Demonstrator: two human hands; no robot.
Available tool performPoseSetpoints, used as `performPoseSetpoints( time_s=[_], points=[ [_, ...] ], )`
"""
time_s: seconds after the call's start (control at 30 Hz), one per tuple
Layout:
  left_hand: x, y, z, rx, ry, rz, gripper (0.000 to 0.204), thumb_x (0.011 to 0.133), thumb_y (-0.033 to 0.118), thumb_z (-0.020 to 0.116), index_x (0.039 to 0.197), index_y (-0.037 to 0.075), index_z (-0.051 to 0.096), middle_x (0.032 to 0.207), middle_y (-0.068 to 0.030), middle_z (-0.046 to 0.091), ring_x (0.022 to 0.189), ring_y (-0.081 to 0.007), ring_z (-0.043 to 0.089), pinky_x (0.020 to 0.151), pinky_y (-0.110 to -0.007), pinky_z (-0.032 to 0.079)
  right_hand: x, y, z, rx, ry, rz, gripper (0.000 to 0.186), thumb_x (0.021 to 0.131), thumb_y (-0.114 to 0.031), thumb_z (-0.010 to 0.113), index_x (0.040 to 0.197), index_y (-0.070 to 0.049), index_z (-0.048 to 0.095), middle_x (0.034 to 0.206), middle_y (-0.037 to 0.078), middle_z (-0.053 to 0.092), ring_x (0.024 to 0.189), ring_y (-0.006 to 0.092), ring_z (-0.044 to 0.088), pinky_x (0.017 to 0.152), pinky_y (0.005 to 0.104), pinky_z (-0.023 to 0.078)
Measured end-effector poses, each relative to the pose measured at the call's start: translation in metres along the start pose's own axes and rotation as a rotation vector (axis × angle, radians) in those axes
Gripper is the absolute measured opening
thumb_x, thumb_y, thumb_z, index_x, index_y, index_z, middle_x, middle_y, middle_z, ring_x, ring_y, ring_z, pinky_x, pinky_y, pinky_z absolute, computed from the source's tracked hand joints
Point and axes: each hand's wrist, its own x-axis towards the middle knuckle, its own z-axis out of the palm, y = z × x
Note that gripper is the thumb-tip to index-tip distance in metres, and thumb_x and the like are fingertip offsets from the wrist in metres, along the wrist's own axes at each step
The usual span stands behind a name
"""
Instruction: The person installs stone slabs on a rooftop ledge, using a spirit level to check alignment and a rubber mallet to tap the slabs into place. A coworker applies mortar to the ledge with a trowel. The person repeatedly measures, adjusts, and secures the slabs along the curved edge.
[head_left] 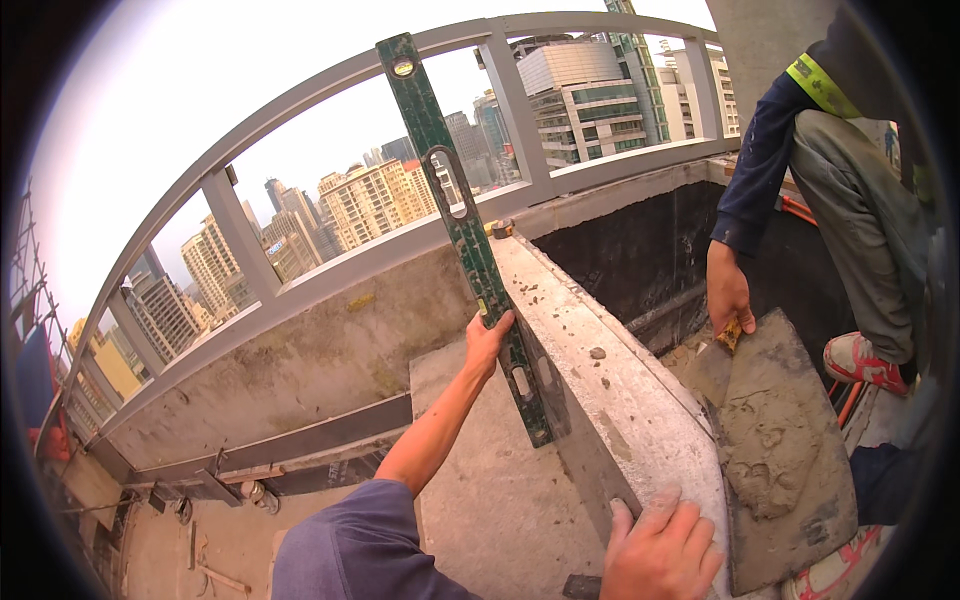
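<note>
Green spirit level (466, 240): located ahead of the person, along the near side face of the pale concrete ledge (650, 440). Its long axis runs steeply up and down, the upper end leaning left in view and crossing the grey railing (262, 285); true plumb cannot be judged through the fisheye bend.

Left hand (487, 340): nearer of the two hands – in contact with the level below its middle, thumb and fingers closed about the edge. Right hand (665, 545): apart from the level, below and to the right of its lower end; fingers bent and slightly spread on the ledge, thumb separate, no tool visible in it.

Beyond the ledge, a co-worker's hand (728, 285) grips a trowel (735, 335) over a board (785, 345) bearing wet mortar (770, 440) – a tape measure (502, 229) sits at the ledge's far end
</note>
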Motion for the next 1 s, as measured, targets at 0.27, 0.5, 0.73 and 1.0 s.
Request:
performPoseSetpoints(
  time_s=[0.27, 0.5, 0.73, 1.0],
  points=[
    [0.002, -0.002, -0.001, -0.017, -0.037, 0.020, 0.044, 0.101, 0.022, 0.083, 0.136, 0.002, 0.065, 0.125, -0.0061, 0.075, 0.110, -0.0172, 0.070, 0.098, -0.035, 0.055, 0.000, 0.001, 0.002, 0.039, 0.028, -0.002, 0.027, 0.106, -0.043, 0.069, 0.098, -0.017, 0.068, 0.085, -0.002, 0.057, 0.075, 0.0171, 0.057, 0.065, 0.0339, 0.044],
    [0.002, -0.002, 0.001, -0.043, -0.035, 0.024, 0.044, 0.102, 0.019, 0.081, 0.138, 0.002, 0.063, 0.126, -0.0054, 0.074, 0.111, -0.0167, 0.070, 0.098, -0.034, 0.055, 0.000, 0.000, 0.004, 0.068, 0.043, 0.018, 0.027, 0.109, -0.042, 0.065, 0.098, -0.017, 0.067, 0.084, -0.002, 0.056, 0.074, 0.0170, 0.057, 0.064, 0.0331, 0.043],
    [0.005, -0.006, -0.002, -0.026, -0.045, 0.042, 0.040, 0.104, 0.020, 0.079, 0.138, 0.003, 0.065, 0.127, -0.0053, 0.076, 0.110, -0.0173, 0.071, 0.098, -0.036, 0.056, 0.000, -0.001, 0.010, 0.057, 0.067, 0.018, 0.030, 0.113, -0.040, 0.060, 0.095, -0.016, 0.065, 0.079, -0.002, 0.053, 0.068, 0.0165, 0.054, 0.061, 0.0323, 0.041],
    [0.003, -0.006, -0.001, -0.053, -0.062, 0.035, 0.042, 0.103, 0.023, 0.081, 0.137, 0.003, 0.066, 0.126, -0.0042, 0.077, 0.111, -0.0162, 0.071, 0.098, -0.035, 0.056, -0.003, 0.006, 0.013, 0.112, 0.189, -0.095, 0.032, 0.114, -0.038, 0.061, 0.130, -0.014, 0.073, 0.101, -0.001, 0.072, 0.082, 0.0132, 0.066, 0.072, 0.0288, 0.049]
  ],
)
